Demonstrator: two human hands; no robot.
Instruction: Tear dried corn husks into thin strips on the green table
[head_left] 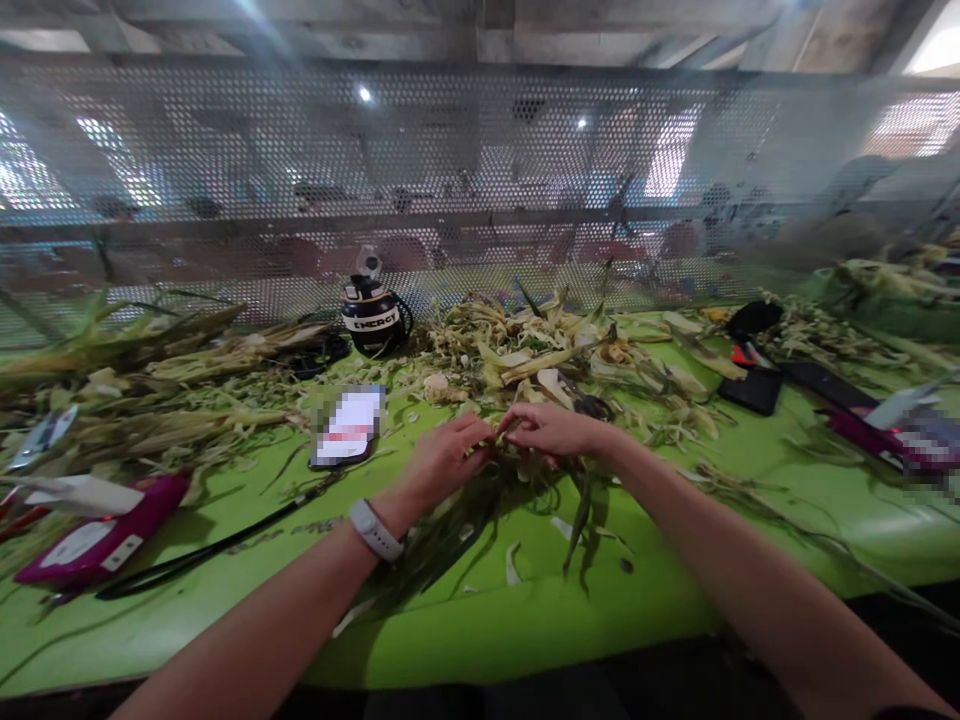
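My left hand [450,458], with a white band on its wrist, is closed in a pinch at the middle of the green table [285,560]. Close against its fingertips, my right hand [551,430] is pinched too. Both grip thin plant material [499,432], partly hidden by the fingers. Long green leaves [457,530] hang below the left hand, and more leaves [581,515] hang beneath the right one. Behind the hands lies a heap of torn husks and plant scraps [525,350].
A black "ENERGY" jug [373,318] stands behind a phone [349,425]. Purple devices lie left [105,535] and right [885,440]. Long leaves [180,370] cover the back left. A dark flat case [752,390] lies at right. A perforated metal screen [480,180] rises behind.
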